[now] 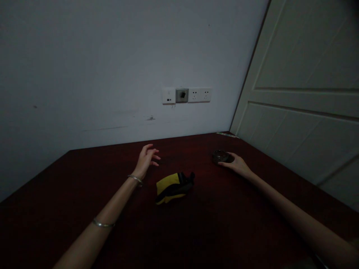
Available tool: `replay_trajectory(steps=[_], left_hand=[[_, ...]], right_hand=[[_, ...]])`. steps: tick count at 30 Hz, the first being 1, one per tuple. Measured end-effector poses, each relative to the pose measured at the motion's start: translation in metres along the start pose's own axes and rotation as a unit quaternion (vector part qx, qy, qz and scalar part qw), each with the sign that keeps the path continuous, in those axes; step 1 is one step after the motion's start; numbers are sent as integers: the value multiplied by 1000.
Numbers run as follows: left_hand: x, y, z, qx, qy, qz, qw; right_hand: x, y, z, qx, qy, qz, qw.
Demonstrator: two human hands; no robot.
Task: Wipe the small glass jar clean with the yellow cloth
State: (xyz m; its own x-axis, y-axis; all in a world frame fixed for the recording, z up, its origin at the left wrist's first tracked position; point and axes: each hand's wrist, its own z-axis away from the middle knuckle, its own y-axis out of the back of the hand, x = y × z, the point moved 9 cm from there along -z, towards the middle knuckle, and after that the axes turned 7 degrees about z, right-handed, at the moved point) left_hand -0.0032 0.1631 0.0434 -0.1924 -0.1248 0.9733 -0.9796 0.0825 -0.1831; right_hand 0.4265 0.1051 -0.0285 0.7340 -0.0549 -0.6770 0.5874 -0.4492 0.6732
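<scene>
My left hand [146, 160] hovers over the dark red table [84, 194], fingers spread and loosely curved, holding nothing. A bracelet sits at its wrist and another further down the forearm. Just right of that wrist lies a folded yellow and black cloth [173, 186]. My right hand [237, 163] reaches to the far right of the table, its fingers wrapped round the side of a small dark round glass dish [220, 155] that rests on the tabletop.
A pale wall rises behind the table with a row of white sockets and a grey plate [186, 95]. A white panelled door [303, 97] stands along the table's right edge. A thin light strip [227, 134] lies at the far right corner.
</scene>
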Motion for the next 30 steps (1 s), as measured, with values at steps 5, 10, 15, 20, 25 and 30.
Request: replay_trajectory(steps=[5, 10, 15, 20, 25, 30], left_hand=[[-3, 1, 0, -2, 6, -3, 1000], [-4, 0, 1, -6, 10, -7, 1000], [-7, 0, 0, -6, 14, -8, 1000], [-10, 1, 0, -8, 17, -14, 1000], [-14, 2, -1, -14, 24, -27, 999], [-16, 4, -3, -20, 26, -59, 998]], right_hand=[[-1, -4, 1, 4, 5, 23, 1000], [-3, -7, 3, -3, 21, 42, 999], [-3, -8, 3, -8, 27, 64, 998], [-4, -10, 5, -14, 42, 83, 996], [-5, -11, 6, -14, 55, 102, 993], [-3, -15, 3, -20, 67, 111, 991]])
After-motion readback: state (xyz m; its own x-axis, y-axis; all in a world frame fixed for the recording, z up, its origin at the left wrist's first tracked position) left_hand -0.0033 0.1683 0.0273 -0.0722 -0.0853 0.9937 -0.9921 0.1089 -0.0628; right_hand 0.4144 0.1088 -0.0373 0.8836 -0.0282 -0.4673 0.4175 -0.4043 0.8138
